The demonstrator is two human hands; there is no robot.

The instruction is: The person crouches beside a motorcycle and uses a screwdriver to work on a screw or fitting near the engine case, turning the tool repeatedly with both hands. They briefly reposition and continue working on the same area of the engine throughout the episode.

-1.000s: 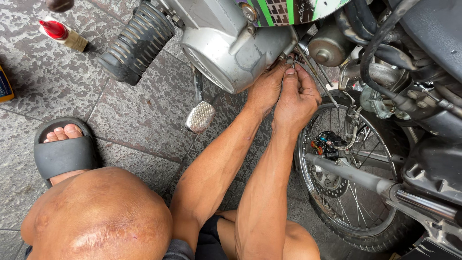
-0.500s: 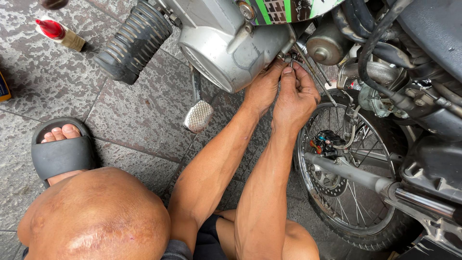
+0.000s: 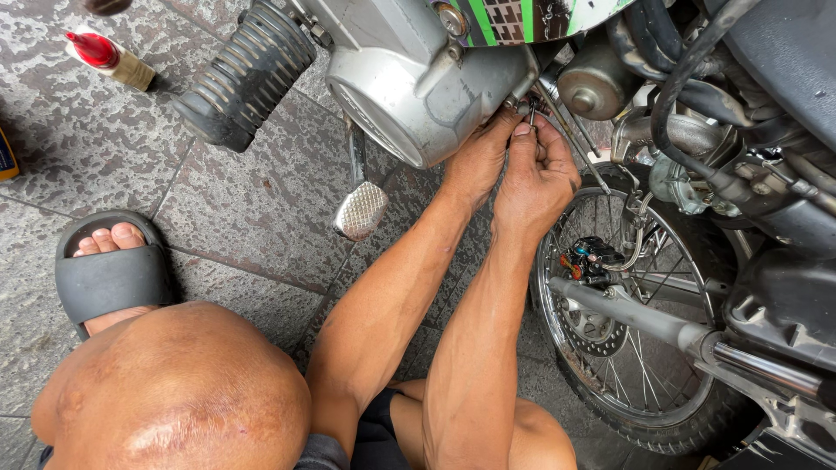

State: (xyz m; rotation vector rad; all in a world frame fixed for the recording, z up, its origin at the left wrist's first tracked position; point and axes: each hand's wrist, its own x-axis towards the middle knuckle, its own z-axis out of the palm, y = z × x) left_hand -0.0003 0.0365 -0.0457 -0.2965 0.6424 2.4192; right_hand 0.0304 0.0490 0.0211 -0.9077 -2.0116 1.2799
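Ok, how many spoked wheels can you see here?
1: a spoked wheel at lower right, below the right hand and beside the silver engine cover. The bike's other wheel lies outside the picture.

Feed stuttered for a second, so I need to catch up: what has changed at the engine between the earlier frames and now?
Very little. Both hands, left hand and right hand, stay pressed together at the small metal part behind the silver engine cover; nothing was let go or newly taken up. The view drifted slightly, no more. The wheel, brake pedal and red-capped bottle lie as before.
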